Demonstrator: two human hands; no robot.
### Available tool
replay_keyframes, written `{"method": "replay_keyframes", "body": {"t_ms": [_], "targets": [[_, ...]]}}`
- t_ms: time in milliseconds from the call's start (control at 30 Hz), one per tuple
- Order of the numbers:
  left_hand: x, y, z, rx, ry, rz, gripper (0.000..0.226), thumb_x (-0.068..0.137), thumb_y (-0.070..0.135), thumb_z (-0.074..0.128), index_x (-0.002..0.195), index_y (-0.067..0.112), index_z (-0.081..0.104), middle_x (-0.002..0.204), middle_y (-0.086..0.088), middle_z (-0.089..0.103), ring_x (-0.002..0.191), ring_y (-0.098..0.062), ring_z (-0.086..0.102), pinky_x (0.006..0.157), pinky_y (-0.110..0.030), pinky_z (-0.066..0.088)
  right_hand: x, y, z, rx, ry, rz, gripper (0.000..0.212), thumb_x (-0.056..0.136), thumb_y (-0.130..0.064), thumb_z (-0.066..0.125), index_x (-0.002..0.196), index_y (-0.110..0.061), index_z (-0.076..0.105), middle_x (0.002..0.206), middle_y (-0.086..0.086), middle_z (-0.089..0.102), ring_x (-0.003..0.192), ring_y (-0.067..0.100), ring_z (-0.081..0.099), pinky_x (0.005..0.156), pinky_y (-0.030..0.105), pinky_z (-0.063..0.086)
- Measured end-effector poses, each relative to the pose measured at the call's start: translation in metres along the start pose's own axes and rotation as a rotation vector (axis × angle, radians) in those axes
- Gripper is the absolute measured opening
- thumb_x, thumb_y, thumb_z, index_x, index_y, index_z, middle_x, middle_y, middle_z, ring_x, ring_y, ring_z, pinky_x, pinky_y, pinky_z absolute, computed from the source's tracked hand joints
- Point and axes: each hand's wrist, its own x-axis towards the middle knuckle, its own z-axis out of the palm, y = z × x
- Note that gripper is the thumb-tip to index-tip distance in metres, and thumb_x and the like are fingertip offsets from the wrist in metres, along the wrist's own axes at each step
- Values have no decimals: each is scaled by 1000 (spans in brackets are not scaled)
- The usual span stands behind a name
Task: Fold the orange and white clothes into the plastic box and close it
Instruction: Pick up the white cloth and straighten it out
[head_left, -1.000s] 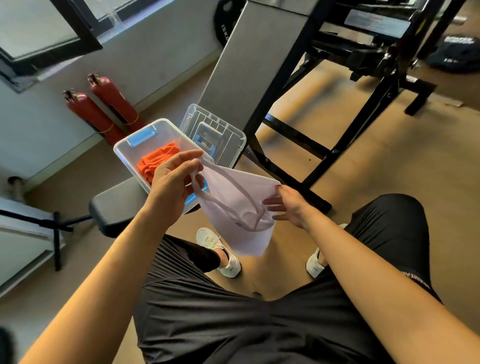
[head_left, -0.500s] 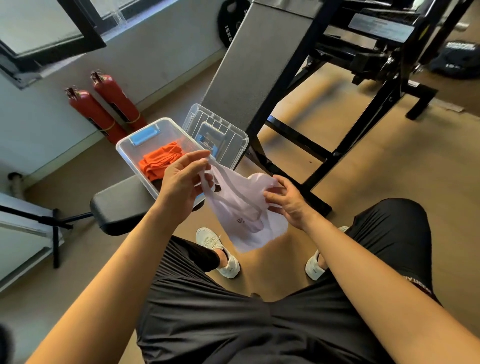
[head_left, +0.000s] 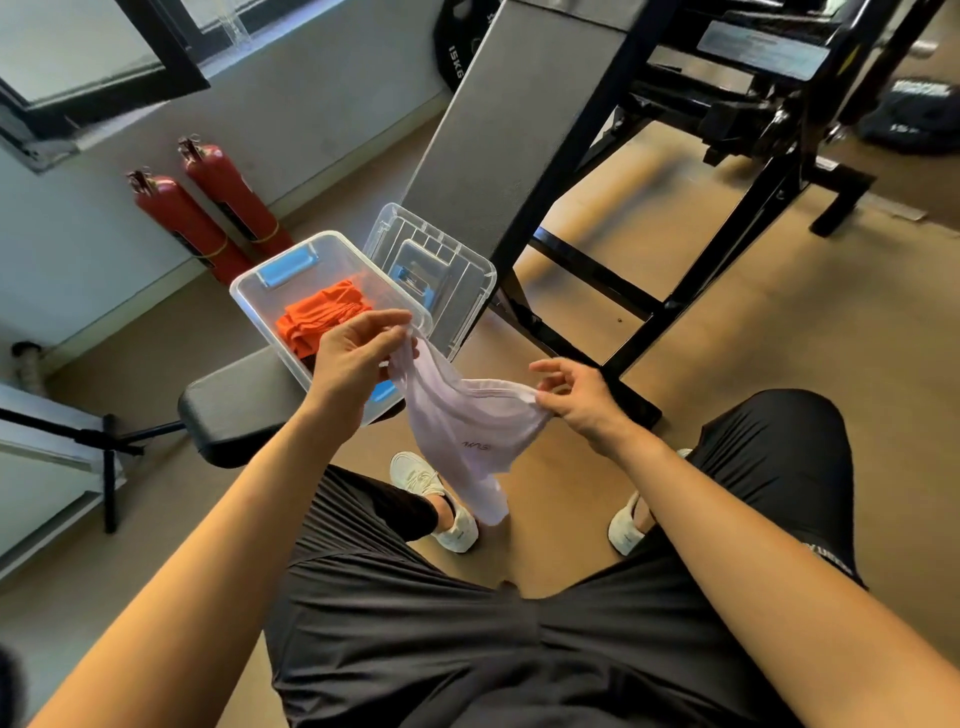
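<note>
My left grip (head_left: 358, 358) pinches one end of the thin white fabric garment (head_left: 462, 431), my right grip (head_left: 576, 402) the other. It hangs crosswise between them, over the floor. The clear plastic box (head_left: 260, 322), folded orange cloth (head_left: 322, 317) inside, sits just beyond my left grip, the nearer one.

One view — your head camera. It faces forward and down, close above your left hand (head_left: 358, 358) and right hand (head_left: 576, 402).

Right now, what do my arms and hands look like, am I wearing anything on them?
Your left hand and right hand are bare: no gloves, rings or watch that I can see. No sleeves show on either side, right up to the frame edge.
</note>
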Motion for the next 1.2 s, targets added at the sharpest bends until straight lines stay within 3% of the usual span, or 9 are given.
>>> {"method": "replay_keyframes", "body": {"t_ms": [200,333,467,600,700,933,1067,1200], "targets": [[5,-28,8,181,-23,78,14,94,11,69,98,24,75,95,-15,76,84,-29,72,70,-38,64,-15,-58,-42,209,-57,-71,39,89,-5,72,124,-20,66,102,7,66,105,27,67,91,39,60],[6,-40,8,215,5,35,13,92,14,72,95,26,75,93,-15,75,80,-29,70,73,-43,61,-22,-80,-72,-74,-16,-127,37,87,3,70,118,-17,69,108,3,68,106,17,67,89,31,59],[8,-49,9,60,28,-120,15,90,7,72,93,22,74,91,-11,71,79,-27,65,78,-43,58,-18,-88,-91,-312,24,-99,32,87,8,65,110,-14,71,106,5,70,104,15,66,89,29,57],[6,-71,15,-2,-3,-257,14,91,6,69,92,20,72,98,-12,65,77,-20,61,58,-23,58,-8,-74,-109,-462,109,2,34,84,11,64,107,-13,70,102,7,69,99,21,66,80,28,55],[3,-84,19,33,-53,-268,9,92,7,69,93,16,72,94,-11,66,77,-20,62,54,-19,56,-6,-59,-120,-594,128,87,30,84,5,68,108,-12,69,98,7,67,96,23,64,76,28,50],[-1,-98,28,76,-119,-268,5,94,12,68,91,14,71,91,-10,66,77,-20,62,63,-26,54,-6,-35,-137,-787,172,261,21,85,-23,79,102,-12,71,105,7,69,106,25,62,98,41,53],[8,-97,25,-4,-67,-246,12,95,8,65,92,18,71,92,-9,65,77,-20,58,55,-21,52,-8,-29,-131,-786,142,319,12,88,-25,76,95,-15,72,105,7,68,107,25,61,94,38,54],[14,-94,24,-65,-171,-299,23,101,3,53,95,16,71,97,-12,64,76,-20,57,54,-20,55,-11,-28,-117,-855,94,368,11,94,-21,68,96,-11,72,102,10,65,102,27,63,84,35,53]]}}
